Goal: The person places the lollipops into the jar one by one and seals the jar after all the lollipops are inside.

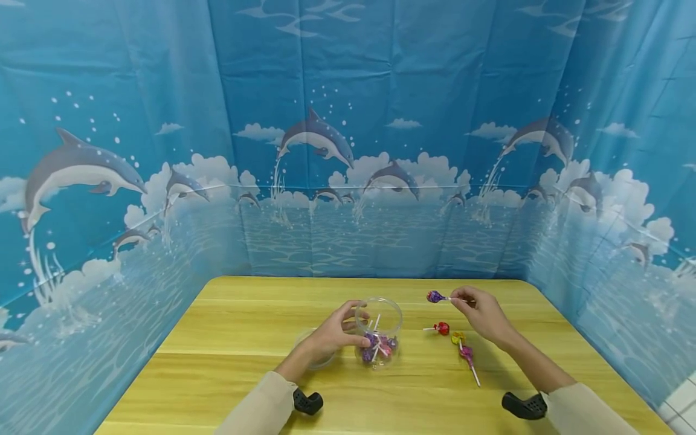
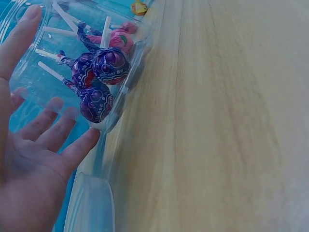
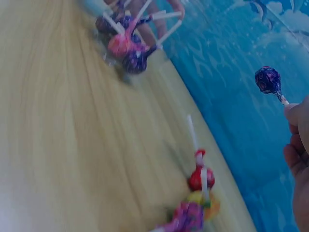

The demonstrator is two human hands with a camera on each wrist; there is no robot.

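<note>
My left hand (image 1: 331, 332) holds a clear plastic jar (image 1: 394, 326) from its left side, thumb in front and fingers behind. Inside the jar lie several lollipops (image 2: 99, 104) in purple and pink wrappers, their white sticks pointing mostly upward. Right of the jar, above the table, my right hand (image 1: 484, 311) pinches the stick of a purple-wrapped lollipop (image 1: 435, 296), its head pointing left. Below that hand, a red lollipop (image 1: 443, 328), a yellow lollipop (image 1: 458, 337) and a pink-purple lollipop (image 1: 466, 353) lie close together on the table.
A clear round lid (image 1: 324, 362) lies under my left wrist, partly hidden. The yellow wooden table (image 1: 234, 386) meets a blue dolphin-print curtain (image 1: 348, 241) at its back and sides.
</note>
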